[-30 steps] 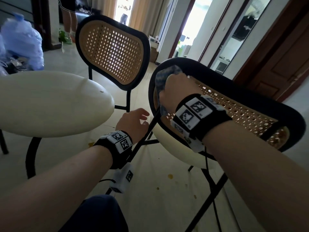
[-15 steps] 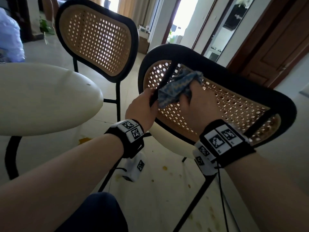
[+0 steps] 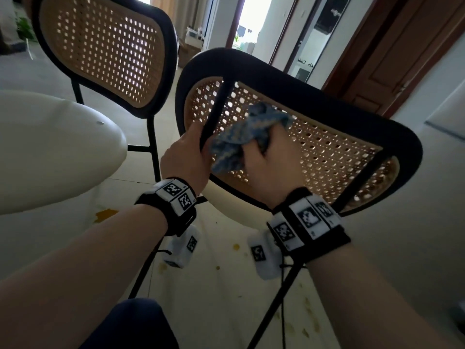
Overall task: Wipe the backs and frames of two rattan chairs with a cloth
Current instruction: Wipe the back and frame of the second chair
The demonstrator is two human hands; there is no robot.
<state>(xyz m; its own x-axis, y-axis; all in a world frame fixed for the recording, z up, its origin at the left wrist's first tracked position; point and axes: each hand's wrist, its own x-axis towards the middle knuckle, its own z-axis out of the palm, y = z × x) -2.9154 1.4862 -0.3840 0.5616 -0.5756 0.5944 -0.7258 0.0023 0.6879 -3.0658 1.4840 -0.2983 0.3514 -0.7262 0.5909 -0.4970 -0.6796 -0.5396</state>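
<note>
The left hand (image 3: 185, 157) grips the black upright bar (image 3: 217, 107) of the near rattan chair (image 3: 327, 152). The right hand (image 3: 270, 162) clutches a bunched blue cloth (image 3: 247, 137) against its woven back.

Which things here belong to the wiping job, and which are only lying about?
Job:
near chair, gripped at its black bar by the left hand
far chair
blue cloth, bunched in the right hand

Lying about:
yellow stains on the floor
brown door
</note>
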